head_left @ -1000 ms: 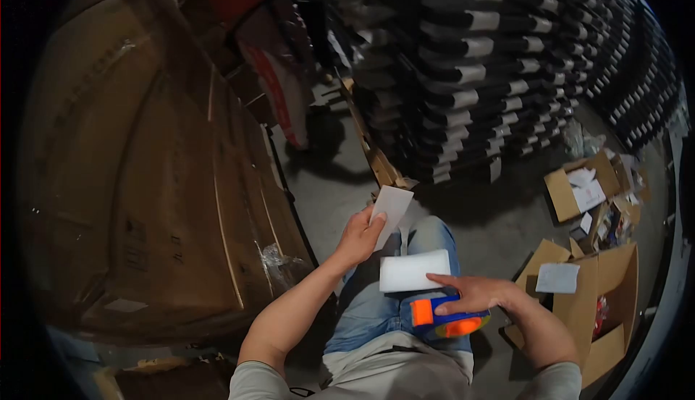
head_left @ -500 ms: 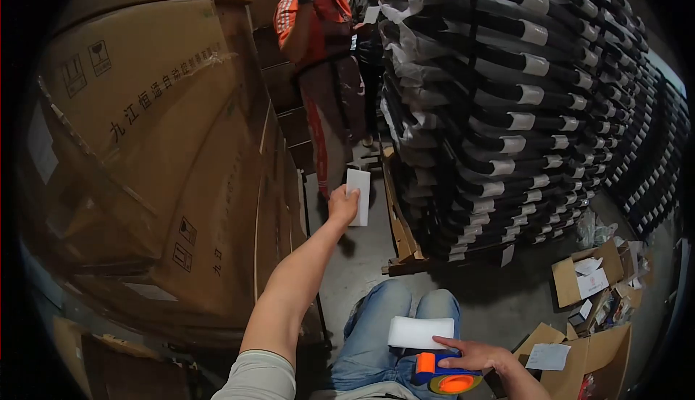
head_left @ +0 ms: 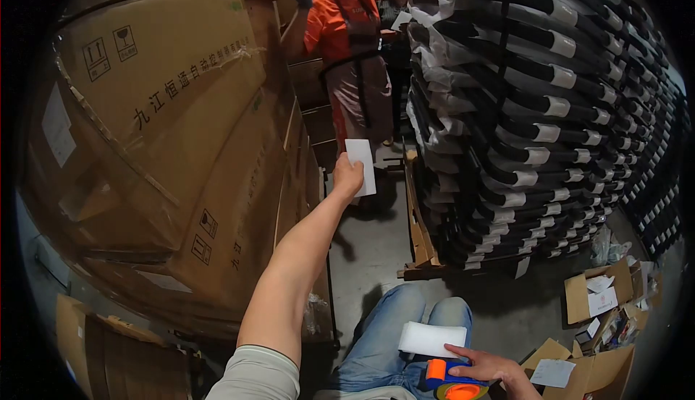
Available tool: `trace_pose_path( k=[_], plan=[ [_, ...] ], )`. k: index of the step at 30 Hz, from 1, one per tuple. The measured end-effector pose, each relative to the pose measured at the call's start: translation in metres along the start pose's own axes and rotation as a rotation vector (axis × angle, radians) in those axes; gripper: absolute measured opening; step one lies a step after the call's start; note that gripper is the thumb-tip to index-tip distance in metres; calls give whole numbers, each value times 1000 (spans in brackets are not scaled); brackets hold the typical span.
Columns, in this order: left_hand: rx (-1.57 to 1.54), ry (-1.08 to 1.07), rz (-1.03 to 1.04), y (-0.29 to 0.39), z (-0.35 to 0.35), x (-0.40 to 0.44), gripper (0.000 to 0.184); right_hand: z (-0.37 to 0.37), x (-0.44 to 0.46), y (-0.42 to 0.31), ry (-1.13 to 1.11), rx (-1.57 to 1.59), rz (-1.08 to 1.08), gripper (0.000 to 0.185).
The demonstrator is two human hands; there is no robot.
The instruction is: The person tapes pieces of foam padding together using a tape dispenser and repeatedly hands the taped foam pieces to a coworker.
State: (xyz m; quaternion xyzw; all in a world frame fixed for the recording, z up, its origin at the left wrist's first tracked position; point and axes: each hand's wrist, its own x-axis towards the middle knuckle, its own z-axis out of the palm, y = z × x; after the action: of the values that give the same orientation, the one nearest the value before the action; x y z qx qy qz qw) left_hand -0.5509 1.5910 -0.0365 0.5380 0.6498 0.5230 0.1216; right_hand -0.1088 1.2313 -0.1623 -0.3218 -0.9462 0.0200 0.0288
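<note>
My left hand [head_left: 348,176] is stretched forward, its fingers closed on a flat white rectangular slip [head_left: 366,172] held upright. A thick white stack of sheets [head_left: 431,339] lies on my thighs. Beside it on my lap is a blue and orange tape dispenser [head_left: 436,369]. Over these lies my right hand [head_left: 486,367], fingers apart, the index finger reaching the stack's edge and the thumb on the dispenser. The undersides of the right fingers are hidden.
Large cartons [head_left: 174,125] rise on the left. To the right stands a tall strapped pile of black wrapped parts [head_left: 536,136] on a wooden pallet [head_left: 420,233]. A person in orange [head_left: 355,52] stands ahead. Opened boxes [head_left: 601,364] sit at lower right.
My view has turned slightly to the left. The left hand is farther forward with the slip, nearer the person, who faces me more squarely. The right hand stays by the stack and dispenser.
</note>
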Motion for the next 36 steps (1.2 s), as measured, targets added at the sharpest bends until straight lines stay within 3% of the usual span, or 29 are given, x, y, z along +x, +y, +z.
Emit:
trace_pose_path(
  k=[3,12,21,24,30,32,35,36],
  plan=[
    [22,-14,-1,5,-10,-1,31,-72,25,-15,-682,1188,597,94],
    [-45,32,-27,9,-18,6,28,-73,25,-16,-673,1164,625,87],
    [68,128,25,8,-30,25,29,-73,23,-16,-629,1217,605,92],
    [108,97,37,-2,-33,34,32,-70,23,-16,-621,1203,623,85],
    [44,162,-60,-26,-29,38,43,-67,21,-16,-622,1201,598,92],
    [158,199,-27,-36,-27,42,44,-72,24,-17,-615,1195,597,92],
    [-31,214,6,-63,-19,54,41,-81,26,-19,-556,1169,547,92],
    [-119,147,-48,-32,-30,33,40,-74,22,-20,-526,1178,520,92]
  ],
)
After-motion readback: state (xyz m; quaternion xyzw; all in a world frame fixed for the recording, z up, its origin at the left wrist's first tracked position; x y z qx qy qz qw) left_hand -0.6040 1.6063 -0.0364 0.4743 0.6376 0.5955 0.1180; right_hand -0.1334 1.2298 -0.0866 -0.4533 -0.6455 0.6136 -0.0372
